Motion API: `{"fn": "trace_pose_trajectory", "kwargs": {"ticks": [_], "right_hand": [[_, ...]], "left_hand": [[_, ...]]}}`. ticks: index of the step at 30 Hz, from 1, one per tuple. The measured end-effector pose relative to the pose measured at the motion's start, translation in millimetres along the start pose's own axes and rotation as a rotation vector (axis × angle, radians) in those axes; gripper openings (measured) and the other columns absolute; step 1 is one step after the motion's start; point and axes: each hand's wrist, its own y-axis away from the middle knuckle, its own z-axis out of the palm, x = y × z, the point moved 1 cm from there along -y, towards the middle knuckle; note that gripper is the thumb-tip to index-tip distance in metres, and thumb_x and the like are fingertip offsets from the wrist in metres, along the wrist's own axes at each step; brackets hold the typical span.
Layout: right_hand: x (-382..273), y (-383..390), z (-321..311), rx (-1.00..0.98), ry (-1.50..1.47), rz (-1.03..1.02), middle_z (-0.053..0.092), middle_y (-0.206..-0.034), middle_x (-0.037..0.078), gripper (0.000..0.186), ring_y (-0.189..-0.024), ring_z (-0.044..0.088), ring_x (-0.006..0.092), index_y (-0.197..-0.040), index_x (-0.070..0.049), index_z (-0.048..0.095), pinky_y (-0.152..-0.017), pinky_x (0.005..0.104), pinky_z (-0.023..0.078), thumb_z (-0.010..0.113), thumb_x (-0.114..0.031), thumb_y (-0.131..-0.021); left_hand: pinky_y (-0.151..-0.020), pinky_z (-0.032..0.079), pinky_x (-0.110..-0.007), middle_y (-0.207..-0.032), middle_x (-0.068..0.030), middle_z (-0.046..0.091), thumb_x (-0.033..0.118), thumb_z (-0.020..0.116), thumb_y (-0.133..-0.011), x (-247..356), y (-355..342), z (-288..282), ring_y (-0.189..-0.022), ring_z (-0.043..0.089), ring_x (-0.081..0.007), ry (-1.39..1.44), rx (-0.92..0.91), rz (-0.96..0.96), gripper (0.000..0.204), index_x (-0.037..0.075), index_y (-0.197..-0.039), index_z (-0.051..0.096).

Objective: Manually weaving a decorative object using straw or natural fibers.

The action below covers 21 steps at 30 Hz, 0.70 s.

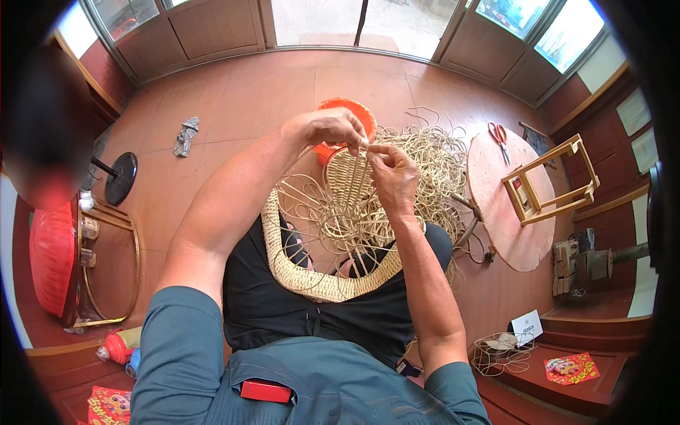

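My left hand (340,129) and my right hand (394,177) meet in front of me, fingertips pinched together on thin tan cords (358,177). These strands run down from my fingers, pulled fairly straight. Across my lap lies a woven cord piece with a thick, curved, braided rim (326,286). A tightly woven panel (341,170) stands beyond it, below my hands. Many loose strands curl between rim and panel. The exact point of the pinch is too small to make out.
A large tangle of tan cord (432,177) spreads over the floor at right. Behind my hands stands an orange bucket (365,113). Red-handled scissors (499,140) and a small wooden frame (549,180) rest on a round board (489,212). A grey cloth (186,137) lies left.
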Motion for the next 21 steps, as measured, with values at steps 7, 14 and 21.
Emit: {"fn": "trace_pose_trajectory", "kwargs": {"ticks": [7, 14, 21], "right_hand": [[-5.4, -5.3, -2.5, -0.07, 0.065, -0.021, 0.076, -0.085, 0.008, 0.018, -0.075, 0.071, 0.0143, -0.108, -0.004, 0.081, -0.071, 0.0318, 0.057, 0.076, -0.015, -0.096], [-18.1, -11.9, -9.3, -0.206, 0.126, 0.004, 0.073, -0.079, 0.009, 0.023, -0.068, 0.069, 0.0156, -0.107, 0.001, 0.079, -0.065, 0.0335, 0.058, 0.072, -0.019, -0.099], [-16.1, -19.6, -17.6, -0.436, -0.001, 0.062, 0.059, -0.065, -0.001, 0.031, -0.056, 0.058, 0.0092, -0.087, -0.002, 0.067, -0.054, 0.0289, 0.053, 0.065, -0.027, -0.104]], "left_hand": [[-0.068, 0.044, -0.023, -0.092, 0.0044, 0.075, 0.031, 0.076, -0.103, -63.2, 19.5, 30.9, -0.076, 0.059, -0.0032, 0.561, -0.183, -0.026, 0.019, 0.013, -0.109, 0.076], [-0.081, 0.051, -0.027, -0.095, 0.0019, 0.074, 0.03, 0.079, -0.101, -73.7, 37.7, 34.5, -0.09, 0.066, -0.0089, 0.501, -0.227, -0.037, 0.022, 0.009, -0.107, 0.079], [-0.079, 0.055, -0.043, -0.089, -0.0144, 0.071, 0.022, 0.072, -0.098, 0.2, 80.6, 67.2, -0.086, 0.071, -0.032, -0.309, 0.937, 0.26, 0.019, 0.003, -0.097, 0.074]]}}
